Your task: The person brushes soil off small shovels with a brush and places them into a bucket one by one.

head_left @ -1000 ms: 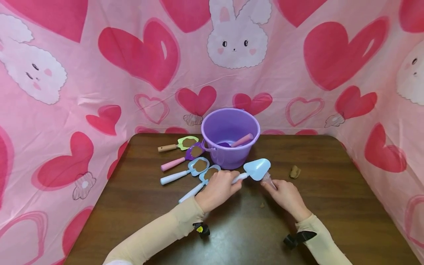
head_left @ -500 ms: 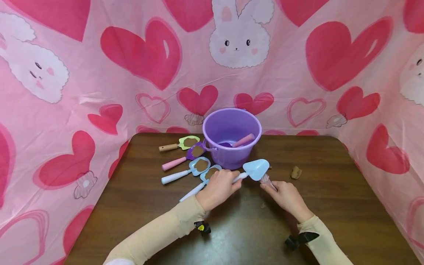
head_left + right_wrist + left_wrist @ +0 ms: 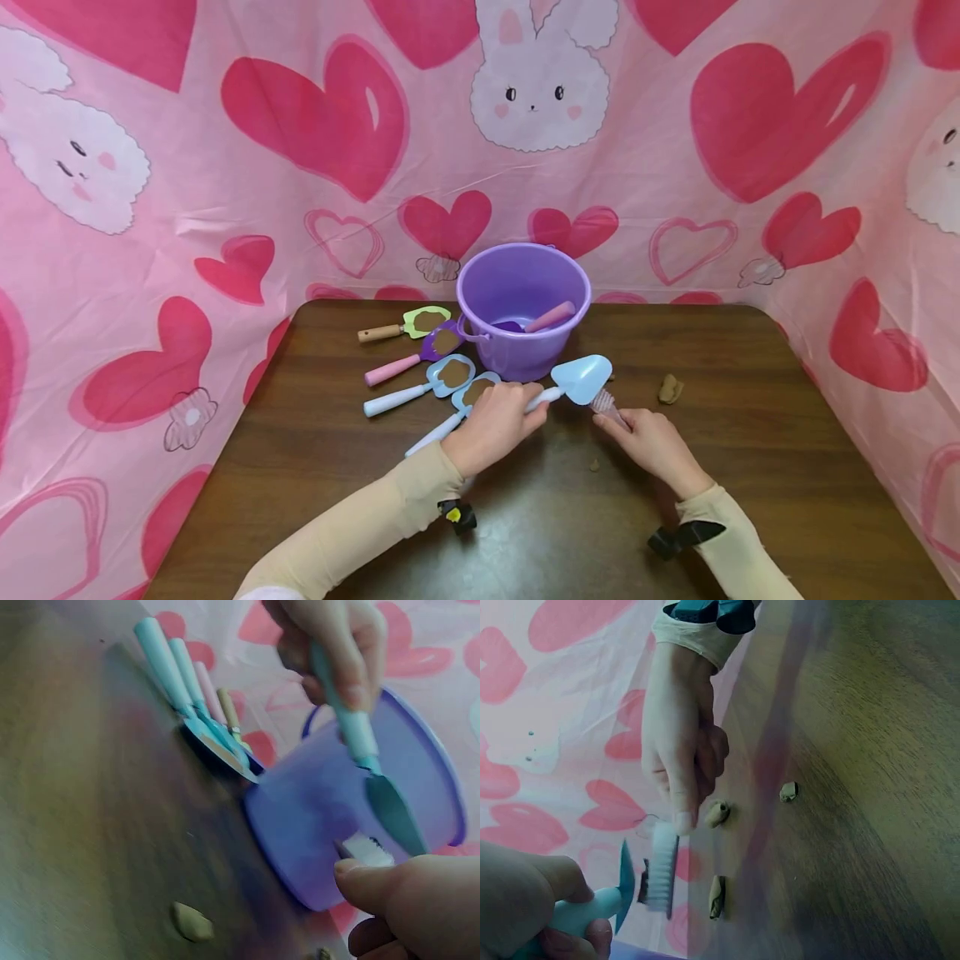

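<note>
My left hand (image 3: pixel 491 425) grips the white handle of a light blue trowel (image 3: pixel 583 379), whose blade points right, just in front of the bucket. With my right hand (image 3: pixel 660 446) I hold a small brush (image 3: pixel 606 406) by its end, thumb along it. The brush has a pale body and white bristles, seen clearly in the left wrist view. Its head lies right at the lower edge of the trowel's blade. The left wrist view has the blade (image 3: pixel 626 889) edge-on, with a dark bit between it and the bristles (image 3: pixel 662 870).
A purple bucket (image 3: pixel 510 358) stands behind the hands, a pink-handled tool (image 3: pixel 551 317) leaning inside. Left of it lie several trowels with brown material in their blades, including a green one (image 3: pixel 426 322) and a purple one (image 3: pixel 393 369). Brown lumps (image 3: pixel 670 389) lie to the right.
The brush has shifted slightly back and forth by the trowel's edge. The trowel's blade has tilted a little; both hands keep their grips.
</note>
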`<state>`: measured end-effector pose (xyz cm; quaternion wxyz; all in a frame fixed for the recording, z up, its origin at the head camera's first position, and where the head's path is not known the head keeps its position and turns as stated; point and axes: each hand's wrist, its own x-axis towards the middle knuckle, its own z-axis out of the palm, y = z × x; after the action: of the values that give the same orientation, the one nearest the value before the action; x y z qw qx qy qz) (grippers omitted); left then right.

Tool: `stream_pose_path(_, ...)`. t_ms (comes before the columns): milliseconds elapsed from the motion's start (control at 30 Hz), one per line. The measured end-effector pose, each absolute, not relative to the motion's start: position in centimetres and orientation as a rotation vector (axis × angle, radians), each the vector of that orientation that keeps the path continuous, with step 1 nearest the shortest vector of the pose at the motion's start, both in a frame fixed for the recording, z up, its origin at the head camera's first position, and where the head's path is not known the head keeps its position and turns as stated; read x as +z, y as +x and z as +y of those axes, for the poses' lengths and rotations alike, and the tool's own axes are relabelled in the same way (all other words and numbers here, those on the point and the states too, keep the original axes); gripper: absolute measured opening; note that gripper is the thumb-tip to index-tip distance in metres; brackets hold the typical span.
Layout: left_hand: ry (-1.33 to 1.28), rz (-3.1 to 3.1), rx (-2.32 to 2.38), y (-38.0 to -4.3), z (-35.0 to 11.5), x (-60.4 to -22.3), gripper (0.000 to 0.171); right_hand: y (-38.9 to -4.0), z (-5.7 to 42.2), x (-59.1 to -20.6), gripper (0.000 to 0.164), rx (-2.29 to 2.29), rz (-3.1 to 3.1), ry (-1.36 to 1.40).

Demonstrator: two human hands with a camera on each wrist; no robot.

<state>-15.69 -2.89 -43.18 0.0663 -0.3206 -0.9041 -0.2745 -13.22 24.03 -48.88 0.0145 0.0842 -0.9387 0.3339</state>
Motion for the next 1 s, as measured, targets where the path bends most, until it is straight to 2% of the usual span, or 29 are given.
stream_pose_path(167, -0.963, -2.720, -0.777, -15.6, -2.7, -43.0, 0.020, -12.9, 22.8, -49.0, 0.044, 1.009, -2.942, 0.332)
stream_pose_path(333, -0.978, -2.725, -0.761, -15.8, -2.8, -43.0, 0.028, -12.8, 22.4, -47.9, 0.043, 0.935, -2.983, 0.255)
stream_pose_path(1000, -1.029, -2.721, -0.788, -15.2, -3.0, -42.9, 0.028, -13.4, 24.0, -47.3, 0.044, 0.914, -2.956, 0.086)
